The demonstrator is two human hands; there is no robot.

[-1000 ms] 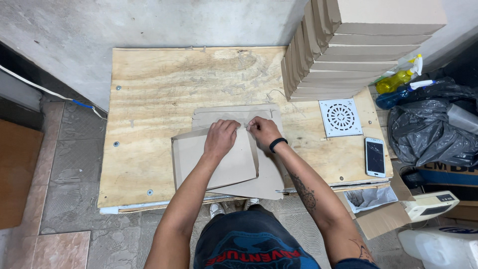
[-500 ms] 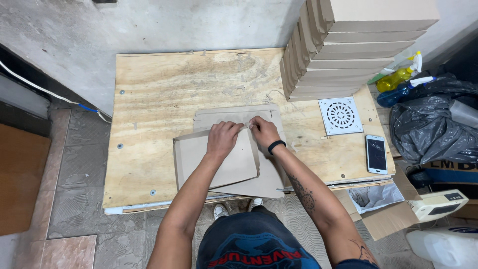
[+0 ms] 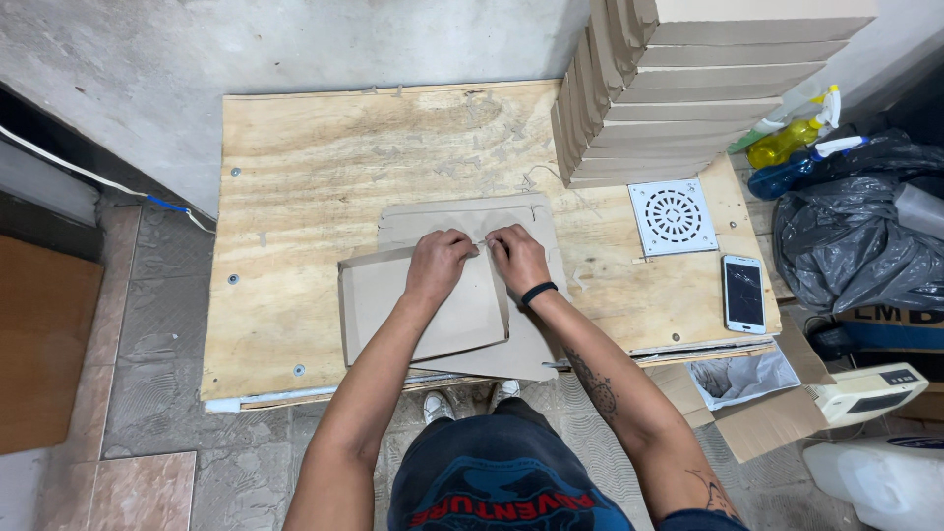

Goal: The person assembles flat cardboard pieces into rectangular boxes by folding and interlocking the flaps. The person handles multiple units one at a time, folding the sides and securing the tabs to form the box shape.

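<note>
A flat brown cardboard box blank (image 3: 393, 305) lies on the plywood tabletop (image 3: 305, 167), its lower part hanging past the front edge. My left hand (image 3: 440, 264) presses on the folded upper panel near its top right corner. My right hand (image 3: 518, 258), with a black band on the wrist, pinches the cardboard edge right beside the left hand. The fingertips of both hands meet at the fold.
A tall stack of folded cardboard boxes (image 3: 688, 88) stands at the back right. A white round-patterned drain grate (image 3: 674, 216) and a phone (image 3: 744, 293) lie to the right. Spray bottles (image 3: 796, 138), a black bag (image 3: 855, 236) and an open carton (image 3: 757, 393) sit beyond the table's right edge.
Both hands stay on the cardboard at the same fold; the fingers have drawn slightly closer together. The view has shifted a little.
</note>
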